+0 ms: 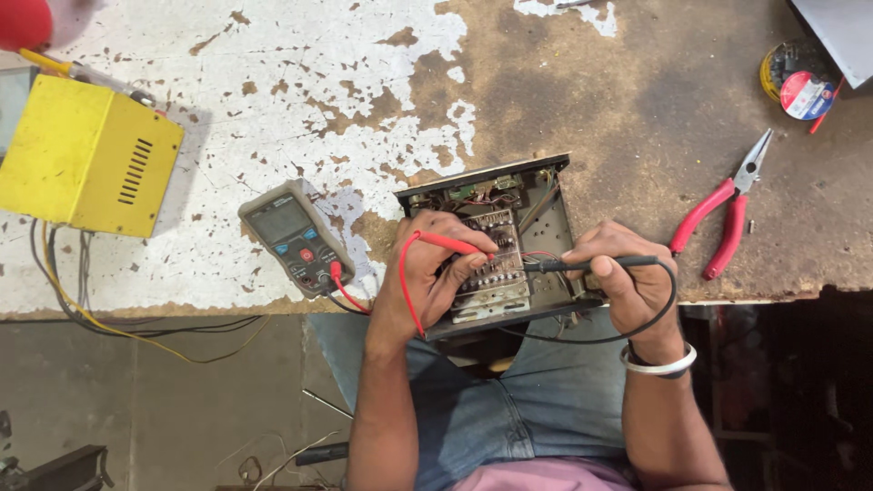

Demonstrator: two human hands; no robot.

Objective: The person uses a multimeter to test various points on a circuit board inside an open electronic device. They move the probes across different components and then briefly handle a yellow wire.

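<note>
Pinching a red probe (452, 244) in the left hand (436, 264), right hand (627, 277) gripping a black probe (591, 265), both over an open metal box (509, 245), grey meter (296, 238) beside, yellow box (82, 159) far left, red round sticker on a tape roll (800, 86) top right.

We are seeing a worn workbench (582, 100) carrying a yellow box (82, 159) at upper left and a multimeter (296, 238) mid-frame. An open chassis (546, 227) is sitting at the bench edge, red pliers (723, 223) lying right of it.

Multimeter (296, 238) left of open chassis (546, 195)

Even daylight, soft shadows, sharp focus (dark lower right corner).
</note>
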